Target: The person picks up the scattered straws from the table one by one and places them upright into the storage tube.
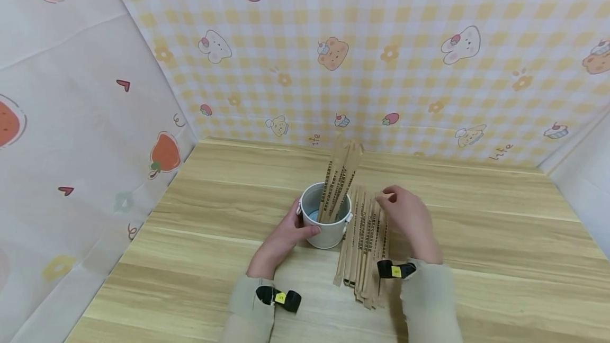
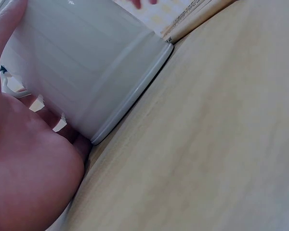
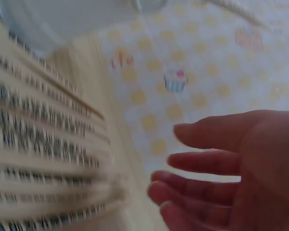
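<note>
A small white metal bucket (image 1: 329,234) stands on the table, and my left hand (image 1: 286,232) grips its left side, thumb across the front. Close up in the left wrist view, the bucket (image 2: 91,62) has its base on the wood, with my left hand (image 2: 29,163) around it. Several paper-wrapped straws (image 1: 340,176) lean inside the bucket. To its right lies a row of similar wrapped straws (image 1: 364,242) with printed lettering. My right hand (image 1: 410,216) is over their far end; in the right wrist view my right hand (image 3: 216,168) has loosely bent fingers, apart from the straws (image 3: 43,139).
The wooden table (image 1: 500,237) runs back to a checked cloth backdrop (image 1: 381,83). A pale patterned cloth (image 1: 95,136) hangs at the left side. Black straps with small devices are on both wrists.
</note>
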Demonstrator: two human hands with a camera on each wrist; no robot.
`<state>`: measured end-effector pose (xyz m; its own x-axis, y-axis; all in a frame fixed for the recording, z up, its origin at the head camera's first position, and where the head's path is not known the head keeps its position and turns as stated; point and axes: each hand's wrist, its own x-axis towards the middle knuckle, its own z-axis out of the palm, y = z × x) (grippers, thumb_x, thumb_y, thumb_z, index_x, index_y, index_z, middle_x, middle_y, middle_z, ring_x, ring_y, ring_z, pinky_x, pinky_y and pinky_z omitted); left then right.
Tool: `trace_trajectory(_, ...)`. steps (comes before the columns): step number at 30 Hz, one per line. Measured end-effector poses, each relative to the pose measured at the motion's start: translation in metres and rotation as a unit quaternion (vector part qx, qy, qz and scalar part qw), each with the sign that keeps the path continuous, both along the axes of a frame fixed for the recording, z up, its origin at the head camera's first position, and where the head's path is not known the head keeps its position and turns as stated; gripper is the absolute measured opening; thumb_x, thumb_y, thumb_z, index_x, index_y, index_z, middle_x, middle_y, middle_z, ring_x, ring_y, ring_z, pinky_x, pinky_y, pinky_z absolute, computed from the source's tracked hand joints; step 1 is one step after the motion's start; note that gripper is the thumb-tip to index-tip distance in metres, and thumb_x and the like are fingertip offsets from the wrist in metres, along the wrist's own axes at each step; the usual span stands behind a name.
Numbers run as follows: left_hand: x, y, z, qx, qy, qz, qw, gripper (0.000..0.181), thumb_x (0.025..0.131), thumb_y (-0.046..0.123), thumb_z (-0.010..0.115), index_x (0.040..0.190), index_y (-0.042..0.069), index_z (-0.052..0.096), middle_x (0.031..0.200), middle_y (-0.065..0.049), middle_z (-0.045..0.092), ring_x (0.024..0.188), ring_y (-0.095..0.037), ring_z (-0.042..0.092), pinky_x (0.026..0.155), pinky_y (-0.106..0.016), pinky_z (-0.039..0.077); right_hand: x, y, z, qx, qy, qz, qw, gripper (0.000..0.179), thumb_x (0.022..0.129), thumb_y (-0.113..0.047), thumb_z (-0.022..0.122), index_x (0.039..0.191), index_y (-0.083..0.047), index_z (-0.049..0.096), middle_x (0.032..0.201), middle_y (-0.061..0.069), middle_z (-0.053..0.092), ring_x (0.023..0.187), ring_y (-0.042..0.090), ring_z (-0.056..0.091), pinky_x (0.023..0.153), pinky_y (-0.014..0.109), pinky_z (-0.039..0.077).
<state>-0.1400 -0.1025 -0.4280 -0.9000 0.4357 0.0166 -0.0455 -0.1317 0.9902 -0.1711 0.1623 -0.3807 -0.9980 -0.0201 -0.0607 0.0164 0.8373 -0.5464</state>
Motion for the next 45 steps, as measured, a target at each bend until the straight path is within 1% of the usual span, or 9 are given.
trace_trajectory(6,0.000,0.000,-0.001,-0.008,0.003,0.002,1.0000,0.083,0.077,0.014,0.067,0.141,0.022,0.016,0.143,-0.010,0.021,0.131,-0.026,0.017,0.105,-0.039,0.015,-0.002,0.022,-0.010,-0.011,-0.026,0.006,0.9996,0.051,0.088,-0.035,0.050,0.123,0.002,0.047,0.108,0.022,0.057,0.095,0.034,0.054,0.076,0.047,0.043)
trace_trajectory(12,0.000,0.001,-0.001,-0.014,-0.001,0.006,0.9999,0.081,0.077,0.015,0.067,0.141,0.024,0.017,0.143,-0.007,0.022,0.131,-0.024,0.018,0.105,-0.037,0.016,-0.003,0.034,-0.017,-0.021,-0.059,0.005,0.9980,0.055,0.087,-0.034,0.052,0.127,0.003,0.042,0.113,0.025,0.054,0.099,0.037,0.052,0.081,0.050,0.041)
trace_trajectory(18,0.001,0.001,0.001,-0.013,-0.002,0.004,0.9999,0.082,0.077,0.012,0.066,0.141,0.022,0.016,0.144,-0.007,0.020,0.131,-0.023,0.017,0.105,-0.037,0.015,-0.005,0.032,-0.023,-0.019,-0.074,0.024,0.9968,0.057,0.085,-0.032,0.054,0.127,0.003,0.042,0.114,0.024,0.054,0.102,0.036,0.051,0.084,0.050,0.040)
trace_trajectory(25,0.001,0.001,0.002,-0.014,-0.005,0.006,0.9999,0.082,0.077,0.010,0.066,0.141,0.021,0.016,0.143,-0.007,0.021,0.131,-0.022,0.018,0.106,-0.036,0.015,-0.005,0.021,-0.025,-0.031,-0.089,0.024,0.9953,0.059,0.081,-0.029,0.060,0.128,0.002,0.042,0.119,0.022,0.052,0.100,0.033,0.052,0.085,0.050,0.040)
trace_trajectory(28,0.000,0.001,0.001,-0.012,-0.004,0.007,0.9999,0.082,0.077,0.011,0.066,0.141,0.021,0.016,0.143,-0.007,0.022,0.131,-0.023,0.018,0.105,-0.037,0.015,-0.006,0.016,-0.026,-0.035,-0.092,0.024,0.9949,0.060,0.081,-0.029,0.062,0.128,0.002,0.041,0.119,0.022,0.051,0.098,0.031,0.053,0.082,0.048,0.042)
trace_trajectory(31,0.000,0.001,0.001,-0.013,-0.004,0.007,0.9999,0.082,0.077,0.012,0.067,0.141,0.021,0.016,0.143,-0.007,0.023,0.131,-0.023,0.019,0.105,-0.036,0.016,-0.006,0.012,-0.027,-0.036,-0.085,0.023,0.9954,0.062,0.079,-0.029,0.064,0.128,0.002,0.041,0.108,0.020,0.056,0.088,0.028,0.056,0.076,0.044,0.045)
trace_trajectory(35,0.000,0.001,0.001,-0.012,-0.003,0.006,0.9999,0.082,0.077,0.012,0.067,0.141,0.022,0.016,0.142,-0.008,0.023,0.131,-0.023,0.020,0.105,-0.036,0.017,-0.007,0.007,-0.028,-0.035,-0.076,0.022,0.9963,0.059,0.078,-0.018,0.063,0.128,0.003,0.040,0.094,0.014,0.059,0.074,0.021,0.056,0.068,0.039,0.046)
trace_trajectory(39,0.000,0.001,0.000,-0.012,-0.002,0.005,0.9999,0.082,0.077,0.011,0.066,0.141,0.021,0.016,0.142,-0.010,0.022,0.131,-0.025,0.020,0.105,-0.036,0.017,-0.006,0.005,-0.027,-0.032,-0.070,0.021,0.9968,0.055,0.076,-0.006,0.056,0.127,0.004,0.040,0.087,0.011,0.059,0.066,0.018,0.054,0.061,0.033,0.045)
trace_trajectory(45,0.000,0.001,0.000,-0.010,-0.005,0.006,0.9999,0.082,0.077,0.010,0.066,0.141,0.021,0.016,0.142,-0.010,0.022,0.130,-0.025,0.020,0.105,-0.036,0.018,-0.007,0.005,-0.028,-0.040,-0.081,0.012,0.9958,0.054,0.077,-0.002,0.052,0.129,0.005,0.037,0.089,0.014,0.059,0.064,0.017,0.055,0.058,0.031,0.046)
